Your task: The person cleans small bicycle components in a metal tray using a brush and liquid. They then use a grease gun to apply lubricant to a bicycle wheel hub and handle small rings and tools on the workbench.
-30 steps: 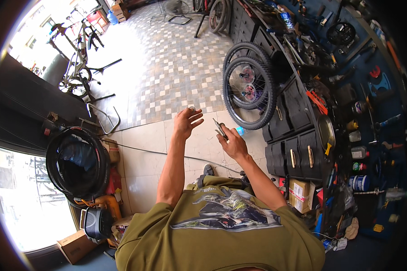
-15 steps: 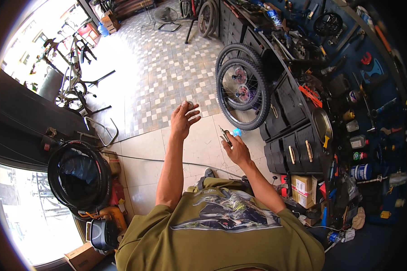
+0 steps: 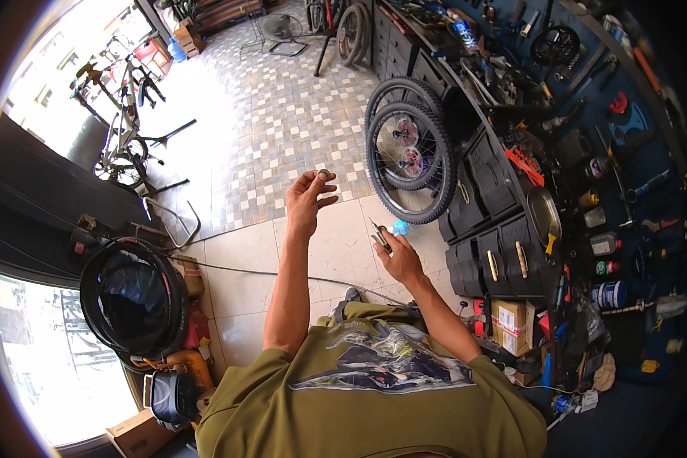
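Note:
My left hand [image 3: 305, 202] is raised in front of me over the floor. Its thumb and fingertips pinch a small round metal part [image 3: 324, 174], perhaps a ring or bearing; its exact kind is too small to make out. Lower and to the right, my right hand [image 3: 403, 261] grips small pliers [image 3: 382, 237], whose thin pointed tip angles up and to the left. The fingers cover part of the pliers' handles. A gap separates the two hands, and the pliers do not touch the round part.
Two bicycle wheels [image 3: 411, 164] stand beyond my right hand, against a dark drawer cabinet [image 3: 485, 198]. Tools hang on the blue wall [image 3: 633, 99] at right. Several tires [image 3: 133, 294] are stacked at left. A cable [image 3: 282, 273] crosses the tiled floor. A bike frame [image 3: 122, 114] stands far left.
My left hand has turned slightly, bringing the round part a little higher and to the right between the fingertips. My right hand has shifted a little, and the pliers' handles show more spread.

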A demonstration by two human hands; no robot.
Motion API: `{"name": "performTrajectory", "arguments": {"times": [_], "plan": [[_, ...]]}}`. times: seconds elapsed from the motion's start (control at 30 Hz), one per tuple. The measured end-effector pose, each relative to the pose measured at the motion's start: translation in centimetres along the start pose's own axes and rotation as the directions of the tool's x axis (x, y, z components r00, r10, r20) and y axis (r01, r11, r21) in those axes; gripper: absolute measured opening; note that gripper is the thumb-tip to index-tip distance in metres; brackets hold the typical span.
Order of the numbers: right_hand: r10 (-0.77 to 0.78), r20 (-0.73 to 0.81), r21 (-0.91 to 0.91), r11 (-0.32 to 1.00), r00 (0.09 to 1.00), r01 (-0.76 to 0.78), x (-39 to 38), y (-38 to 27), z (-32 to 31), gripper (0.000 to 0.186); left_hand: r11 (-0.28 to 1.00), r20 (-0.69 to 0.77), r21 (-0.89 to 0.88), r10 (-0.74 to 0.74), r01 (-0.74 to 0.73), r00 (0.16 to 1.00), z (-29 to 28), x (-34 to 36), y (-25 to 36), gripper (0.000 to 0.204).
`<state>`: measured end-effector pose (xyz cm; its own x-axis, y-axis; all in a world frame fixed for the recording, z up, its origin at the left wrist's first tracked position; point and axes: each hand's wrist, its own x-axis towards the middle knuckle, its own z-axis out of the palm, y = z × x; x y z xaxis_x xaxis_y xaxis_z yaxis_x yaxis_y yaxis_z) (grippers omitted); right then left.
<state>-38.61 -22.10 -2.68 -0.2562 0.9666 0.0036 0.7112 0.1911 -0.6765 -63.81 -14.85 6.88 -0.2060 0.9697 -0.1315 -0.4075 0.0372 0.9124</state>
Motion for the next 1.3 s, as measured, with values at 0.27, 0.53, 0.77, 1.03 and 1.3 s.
{"name": "performTrajectory", "arguments": {"times": [0.27,0.53,0.77,1.03,1.3], "plan": [[-0.063,0.089,0.034,0.998,0.994,0.061,3.1,-6.4,-3.8,0.046,1.000,-0.035,0.004,-0.013,0.013,0.999,-0.8,0.6,-1.4,0.012],[-0.017,0.236,-0.220,0.973,0.972,0.071,5.5,-15.5,-8.8,0.042,0.999,-0.120,-0.031,-0.032,0.028,0.992,-2.1,0.9,-3.8,0.009],[-0.001,0.214,-0.276,0.959,0.977,0.061,6.3,-16.9,-7.8,0.044,0.998,-0.138,-0.063,-0.026,0.018,0.990,-2.2,0.5,-3.9,0.007],[-0.005,0.207,-0.290,0.955,0.978,0.067,6.8,-16.4,-6.6,0.040,0.996,-0.159,-0.086,-0.052,0.039,0.986,-2.4,0.3,-4.1,0.006],[-0.011,0.209,-0.301,0.951,0.978,0.075,7.0,-16.5,-6.5,0.038,0.995,-0.141,-0.079,-0.064,0.053,0.988,-2.9,0.3,-4.5,0.006]]}}
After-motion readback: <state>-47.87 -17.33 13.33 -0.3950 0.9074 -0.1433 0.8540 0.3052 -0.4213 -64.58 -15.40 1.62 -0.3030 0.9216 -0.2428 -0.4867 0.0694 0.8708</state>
